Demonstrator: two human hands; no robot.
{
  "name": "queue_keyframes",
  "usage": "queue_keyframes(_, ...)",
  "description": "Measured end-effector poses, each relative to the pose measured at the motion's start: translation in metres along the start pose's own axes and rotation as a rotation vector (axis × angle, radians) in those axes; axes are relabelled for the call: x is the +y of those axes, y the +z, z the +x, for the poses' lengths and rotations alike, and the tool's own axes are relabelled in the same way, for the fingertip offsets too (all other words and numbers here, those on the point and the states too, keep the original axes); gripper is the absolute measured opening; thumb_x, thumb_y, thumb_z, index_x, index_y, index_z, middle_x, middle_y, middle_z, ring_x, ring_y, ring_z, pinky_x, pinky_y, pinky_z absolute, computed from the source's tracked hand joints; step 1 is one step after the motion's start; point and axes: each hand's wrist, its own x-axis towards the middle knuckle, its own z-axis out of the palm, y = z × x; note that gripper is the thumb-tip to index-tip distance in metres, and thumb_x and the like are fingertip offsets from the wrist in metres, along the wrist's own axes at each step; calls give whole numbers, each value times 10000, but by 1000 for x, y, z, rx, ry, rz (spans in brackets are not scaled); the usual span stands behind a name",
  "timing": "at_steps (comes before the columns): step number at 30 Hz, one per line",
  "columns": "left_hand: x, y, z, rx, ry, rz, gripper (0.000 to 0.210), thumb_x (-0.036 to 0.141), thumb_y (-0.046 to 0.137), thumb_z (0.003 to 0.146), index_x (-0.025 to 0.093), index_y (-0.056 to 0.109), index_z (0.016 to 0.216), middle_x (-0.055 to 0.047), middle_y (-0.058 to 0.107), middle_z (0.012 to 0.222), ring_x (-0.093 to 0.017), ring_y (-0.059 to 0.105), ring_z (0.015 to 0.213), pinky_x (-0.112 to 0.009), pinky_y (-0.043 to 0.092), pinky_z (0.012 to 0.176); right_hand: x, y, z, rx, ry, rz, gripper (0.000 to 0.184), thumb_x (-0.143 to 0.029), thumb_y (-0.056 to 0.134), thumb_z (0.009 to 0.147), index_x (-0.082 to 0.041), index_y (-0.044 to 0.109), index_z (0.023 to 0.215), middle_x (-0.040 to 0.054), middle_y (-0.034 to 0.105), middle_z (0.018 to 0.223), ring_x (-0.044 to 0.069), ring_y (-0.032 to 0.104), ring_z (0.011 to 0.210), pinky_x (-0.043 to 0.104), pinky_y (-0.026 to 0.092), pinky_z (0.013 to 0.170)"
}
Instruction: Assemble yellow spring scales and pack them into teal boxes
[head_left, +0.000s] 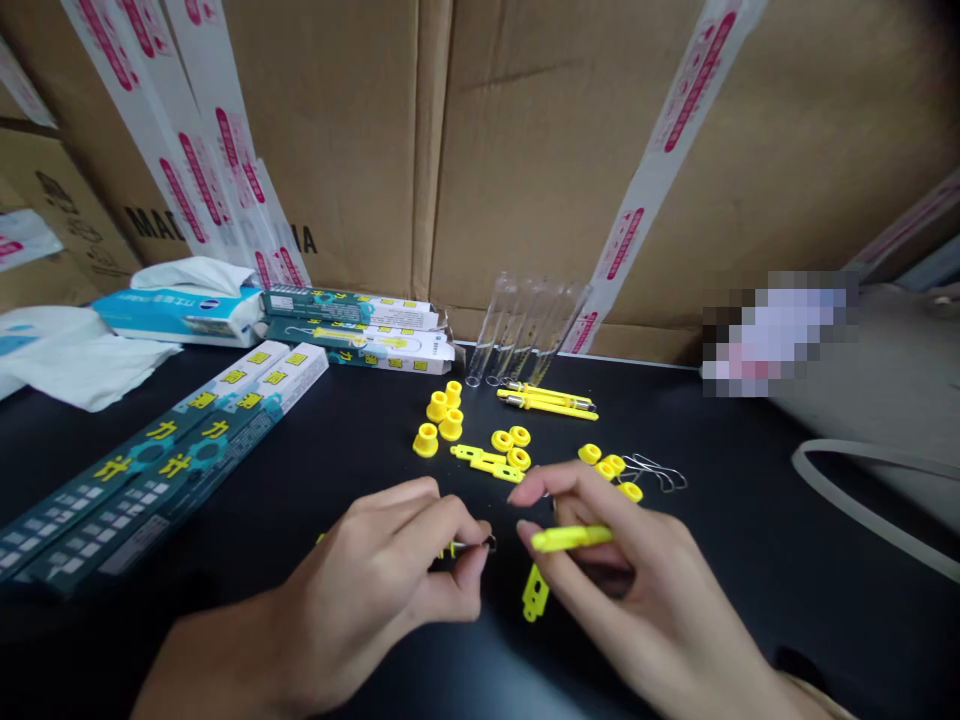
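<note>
My left hand (390, 570) is closed in a pinch on a thin yellow rod with a metal spring end (459, 548). Its small dark ring end sticks out past the fingertips, and most of the rod is hidden by the hand. To the right, my right hand (622, 560) carries a short yellow plastic piece (571, 538) lying across the thumb, while its thumb and forefinger tips stay apart. Below that hand, a flat yellow slotted tab (535, 595) lies on the black table (480, 680). More slotted tabs (487, 462) lie just beyond the hands.
Yellow flanged caps (427, 440), yellow rings (517, 458), small yellow plugs (589, 454) and wire hooks (660, 472) lie past my hands. Behind them are yellow rods with springs (551, 402) and clear tubes (510, 330). Long printed boxes (165, 450) and a tissue pack (180, 312) occupy the left.
</note>
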Motion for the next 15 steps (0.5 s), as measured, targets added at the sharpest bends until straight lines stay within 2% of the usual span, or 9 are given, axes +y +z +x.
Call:
queue_keyframes(2, -1, 2, 0, 16, 25, -6, 197, -14, 563, 874, 170, 633, 868, 45, 645, 713, -90, 587, 610, -179, 463, 584, 3, -1, 5, -47, 68, -36, 132, -211, 546, 918, -234, 664, 974, -46, 672, 699, 104, 554, 467, 204, 468, 458)
queue_keyframes(6, -2, 3, -1, 24, 18, -31, 196, -15, 583, 889, 179, 609, 883, 39, 677, 765, -87, 608, 655, -172, 482, 626, 0, -2, 6, -223, 73, -19, 199, -135, 551, 866, -235, 714, 922, -34, 728, 791, 112, 642, 607, 184, 503, 551)
queue_keyframes(9, -3, 3, 1, 46, 2, -46, 182, -2, 606, 877, 176, 613, 914, 27, 692, 788, -92, 636, 683, -167, 506, 651, -2, -1, 3, -214, 51, 52, 211, -110, 564, 845, -232, 702, 947, -37, 726, 810, 117, 670, 683, 160, 513, 570)
queue_keyframes(12, -2, 4, 3, 67, 8, -41, 175, 6, 625, 852, 174, 618, 902, 20, 705, 787, -98, 663, 694, -165, 521, 657, -4, -1, 3, -211, 20, 91, 209, -70, 561, 822, -219, 670, 920, -53, 694, 750, 99, 646, 642, 142, 496, 547)
queue_keyframes(15, 0, 3, 5, 66, 1, -35, 167, 7, 611, 857, 173, 625, 865, 21, 703, 759, -96, 665, 669, -164, 520, 637, -6, -2, 3, -218, -28, 88, 249, -37, 550, 801, -223, 650, 932, -59, 694, 778, 88, 645, 649, 132, 509, 574)
